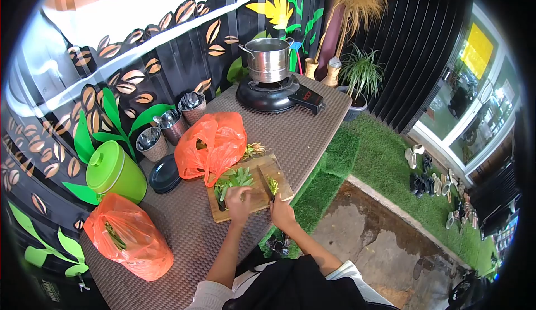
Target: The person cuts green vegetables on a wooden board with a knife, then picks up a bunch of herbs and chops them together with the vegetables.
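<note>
My right hand [282, 214] is closed round the handle of a knife [263, 180], whose blade points away from me over the wooden cutting board [255, 205]. Just right of the blade lies a small heap of chopped green pieces [272, 185]. On the board's left part my left hand [238, 203] has its fingers curled over the near end of a bunch of leafy greens [237, 179]; the fingertips are partly hidden. An orange plastic bag [215, 142] stands at the board's far left corner, with cut stems [254, 150] beside it.
A steel pot [268, 61] sits on a black electric burner [268, 95] at the table's far end. Left are cutlery cups [172, 125], a black lid [164, 174], a green lidded container [116, 173] and another orange bag [131, 240]. Shoes [432, 184] stand on artificial grass at right.
</note>
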Tool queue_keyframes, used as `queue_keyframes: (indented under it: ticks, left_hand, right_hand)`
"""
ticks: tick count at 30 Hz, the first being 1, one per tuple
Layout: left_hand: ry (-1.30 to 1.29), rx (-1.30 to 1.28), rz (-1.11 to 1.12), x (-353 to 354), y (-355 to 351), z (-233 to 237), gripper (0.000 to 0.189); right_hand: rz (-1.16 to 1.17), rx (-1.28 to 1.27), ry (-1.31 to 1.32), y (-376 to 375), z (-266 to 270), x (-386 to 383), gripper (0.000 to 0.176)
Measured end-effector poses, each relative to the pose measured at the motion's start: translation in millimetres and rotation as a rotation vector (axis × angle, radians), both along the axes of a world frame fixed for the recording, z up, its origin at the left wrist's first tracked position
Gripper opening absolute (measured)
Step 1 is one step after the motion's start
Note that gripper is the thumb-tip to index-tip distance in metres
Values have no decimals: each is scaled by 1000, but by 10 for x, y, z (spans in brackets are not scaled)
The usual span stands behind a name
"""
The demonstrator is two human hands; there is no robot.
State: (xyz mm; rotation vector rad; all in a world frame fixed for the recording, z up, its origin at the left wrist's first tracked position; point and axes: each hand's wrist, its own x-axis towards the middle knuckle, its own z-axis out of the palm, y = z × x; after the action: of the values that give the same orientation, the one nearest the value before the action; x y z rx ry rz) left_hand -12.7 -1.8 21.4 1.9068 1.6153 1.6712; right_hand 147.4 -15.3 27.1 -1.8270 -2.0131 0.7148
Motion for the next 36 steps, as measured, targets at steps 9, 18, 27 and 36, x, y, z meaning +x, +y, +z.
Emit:
queue_keyframes:
  ticks: [9, 18, 27, 36]
  left_hand:
    - [-168, -398, 244, -487, -67, -143, 11]
    - [-136, -491, 180, -479, -51, -165, 13]
    - [-379, -411, 48, -617, 10, -296, 18]
    - [-490, -493, -125, -508, 34, 26, 17]
  right_hand:
    - [11, -22, 10, -28, -74, -37, 34]
    - [-3, -25, -5, -51, -101, -70, 36]
    - [-10, -22, 13, -92, -71, -72, 32]
    - [-22, -12, 16, -104, -83, -83, 32]
